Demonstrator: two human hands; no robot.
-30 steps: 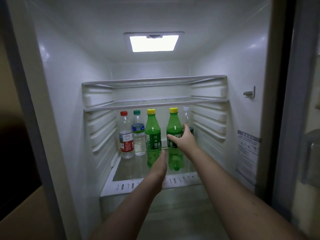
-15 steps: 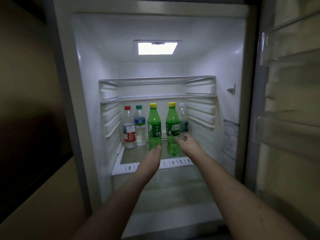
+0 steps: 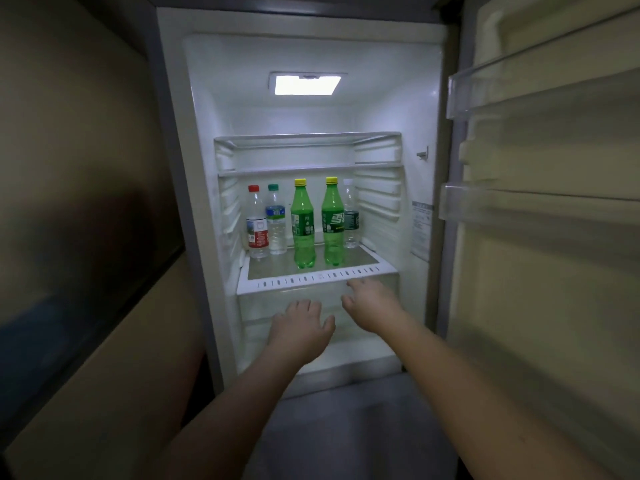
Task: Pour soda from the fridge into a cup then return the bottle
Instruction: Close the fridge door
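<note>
Both grips empty, fingers spread: left hand (image 3: pixel 300 325) and right hand (image 3: pixel 372 304) hover just below shelf edge (image 3: pixel 317 277), two green soda bottles (image 3: pixel 333 221) upright above/behind them w/ water bottles (image 3: pixel 258 226) alongside, fridge door (image 3: pixel 547 202) open; looks like return step or pre-pick, can't tell, so next either shut door or reach up for a bottle.

There is a single view, taken from the person's head, so no second view shares any of the scene. It faces straight into the open fridge (image 3: pixel 304 57) and tilts slightly downward, standing back far enough that the fridge's whole lit compartment fits in frame. The fridge's open door (image 3: pixel 554 202) fills the right edge, a dim wall lies left of the fridge, and both forearms reach in from below.
</note>
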